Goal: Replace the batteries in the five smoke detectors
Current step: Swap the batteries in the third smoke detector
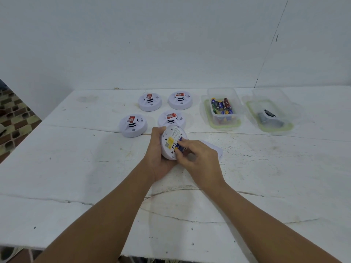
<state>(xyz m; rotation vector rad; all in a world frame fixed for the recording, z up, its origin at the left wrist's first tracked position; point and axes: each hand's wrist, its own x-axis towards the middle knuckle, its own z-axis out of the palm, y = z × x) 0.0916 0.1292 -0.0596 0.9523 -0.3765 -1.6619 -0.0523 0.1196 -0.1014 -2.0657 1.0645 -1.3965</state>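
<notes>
1. Your left hand (158, 154) grips the opened smoke detector (171, 142) from its left side and underneath, fingers curled round the rim, thumb at the upper left edge. The round body is tilted, its back face with the yellow label turned up toward you.
2. Your right hand (197, 158) pinches a blue battery (180, 144) between thumb and fingertips (183, 144), right at the detector's battery bay. The battery's long axis runs from the near-left to the far-right, roughly across the disc's right half, just beside the yellow label.
3. Under and just right of your right hand's knuckles, a white cover plate (216, 149) lies flat on the table (76, 168).
4. Beyond your left fingers sit four closed detectors: one far left (133, 125), one just behind the held unit (171, 118), and two further back (150, 101) (180, 100), each upright with a red sticker on top.
5. Beyond and right of your right fingers stands a clear tub (222, 109) holding a bundle of batteries (221, 106), lying with ends pointing away from you.
6. Further right, a second clear tub (269, 111) holds a few dark batteries (266, 116); their number is hard to tell.
</notes>
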